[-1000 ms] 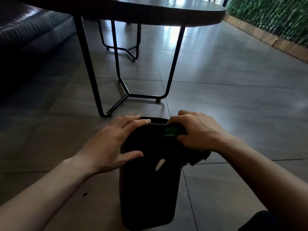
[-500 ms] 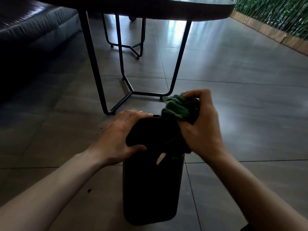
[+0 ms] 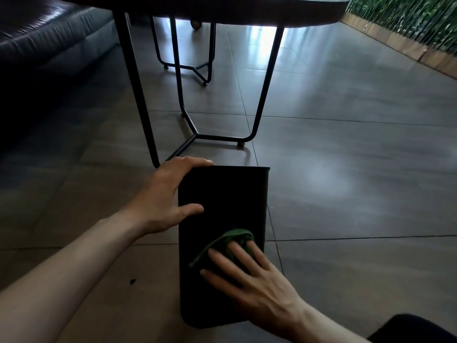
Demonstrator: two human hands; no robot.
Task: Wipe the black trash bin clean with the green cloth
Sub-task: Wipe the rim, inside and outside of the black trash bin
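Head view: bin [image 3: 222, 194] at 6 o'clock, standing on floor [image 3: 346, 169], near face toward camera. Left hand [image 3: 163, 199] clamped on its top-left corner, thumb on near face. Right hand [image 3: 257, 278] flat, fingers spread, pressing cloth [image 3: 232, 240] on lower near face. Wiping prob. mid-way; near face in progress, other sides & inside can't tell. Table [image 3: 222, 11] legs at 12, sofa [image 3: 49, 45] at 10, plant wall [image 3: 408, 18] at 2. Dark speck [image 3: 133, 281] on floor at 8. Nothing blocking.
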